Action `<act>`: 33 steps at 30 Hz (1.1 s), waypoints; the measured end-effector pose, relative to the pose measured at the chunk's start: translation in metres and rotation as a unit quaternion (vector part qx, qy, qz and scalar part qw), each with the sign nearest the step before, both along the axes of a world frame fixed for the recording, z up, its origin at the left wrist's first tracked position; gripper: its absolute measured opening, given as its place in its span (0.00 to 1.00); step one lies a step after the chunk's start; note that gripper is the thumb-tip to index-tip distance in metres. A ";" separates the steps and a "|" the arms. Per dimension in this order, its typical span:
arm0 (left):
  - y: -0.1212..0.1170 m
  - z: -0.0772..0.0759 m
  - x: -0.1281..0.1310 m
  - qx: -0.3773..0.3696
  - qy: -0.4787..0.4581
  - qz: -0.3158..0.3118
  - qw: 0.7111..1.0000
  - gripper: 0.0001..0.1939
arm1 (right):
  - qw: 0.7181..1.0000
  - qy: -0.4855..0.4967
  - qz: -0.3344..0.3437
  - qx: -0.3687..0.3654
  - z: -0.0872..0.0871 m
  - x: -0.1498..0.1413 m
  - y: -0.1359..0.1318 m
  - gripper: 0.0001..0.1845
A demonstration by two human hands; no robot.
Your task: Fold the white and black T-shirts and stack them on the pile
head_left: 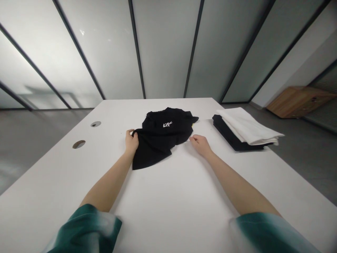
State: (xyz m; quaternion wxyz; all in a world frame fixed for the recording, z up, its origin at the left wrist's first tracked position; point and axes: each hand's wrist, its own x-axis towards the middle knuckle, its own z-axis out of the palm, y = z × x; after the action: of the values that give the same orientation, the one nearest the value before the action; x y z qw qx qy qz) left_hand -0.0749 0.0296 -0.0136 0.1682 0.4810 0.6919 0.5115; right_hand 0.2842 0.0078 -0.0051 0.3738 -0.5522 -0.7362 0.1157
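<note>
A crumpled black T-shirt [163,135] with a small white print lies in the middle of the white table [168,196]. My left hand [131,141] is closed on the shirt's left edge, pinching a fold of the cloth. My right hand [200,144] rests at the shirt's right edge, fingers curled and touching the fabric; whether it holds the cloth I cannot make out. Both forearms reach out from green sleeves at the bottom of the view.
A stack of folded garments [244,130], white on top of black, sits at the table's right side. Two round cable holes [79,144] are near the left edge. A wooden cabinet [297,100] stands by the far right wall. Glass panels rise behind the table.
</note>
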 end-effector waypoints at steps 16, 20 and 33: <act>-0.030 0.008 0.035 -0.034 0.340 -0.336 0.878 0.43 | 0.963 -0.264 0.000 -0.048 0.005 -0.025 -0.009 0.20; -0.031 0.005 0.041 -0.023 0.313 -0.365 0.876 0.37 | 0.959 -0.252 0.133 -0.007 0.005 -0.038 -0.016 0.13; -0.041 0.008 0.063 0.014 0.175 -0.464 0.868 0.42 | 0.916 0.221 0.274 -0.194 -0.002 -0.066 -0.027 0.29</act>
State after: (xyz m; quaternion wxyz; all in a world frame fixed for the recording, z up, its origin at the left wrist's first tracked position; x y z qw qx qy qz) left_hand -0.0118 -0.0116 -0.0056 0.2561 0.8305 0.3995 0.2915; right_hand 0.2177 -0.0194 -0.0067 0.3664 -0.3504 -0.7206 0.4730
